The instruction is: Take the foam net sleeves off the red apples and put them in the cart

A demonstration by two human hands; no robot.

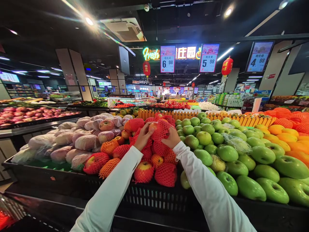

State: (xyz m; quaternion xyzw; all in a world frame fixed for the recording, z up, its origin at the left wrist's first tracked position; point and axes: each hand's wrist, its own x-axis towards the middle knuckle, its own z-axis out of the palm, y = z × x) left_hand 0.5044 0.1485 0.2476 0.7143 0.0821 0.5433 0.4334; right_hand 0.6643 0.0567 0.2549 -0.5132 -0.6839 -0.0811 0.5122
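Observation:
My left hand (143, 138) and my right hand (172, 138) both grip one red apple (156, 127) wrapped in a red foam net, lifted just above a pile of netted red apples (154, 161). Both arms are in white sleeves. The left fingers curl over the apple's top left side, the right hand presses the net from the right. More netted apples lie directly under the hands in a black crate (154, 195).
Green apples (227, 151) fill the display to the right, with oranges in orange nets (287, 129) beyond. Pale pink wrapped apples (79, 138) lie to the left. An orange picket divider (183, 115) runs behind. Price signs (167, 59) hang overhead.

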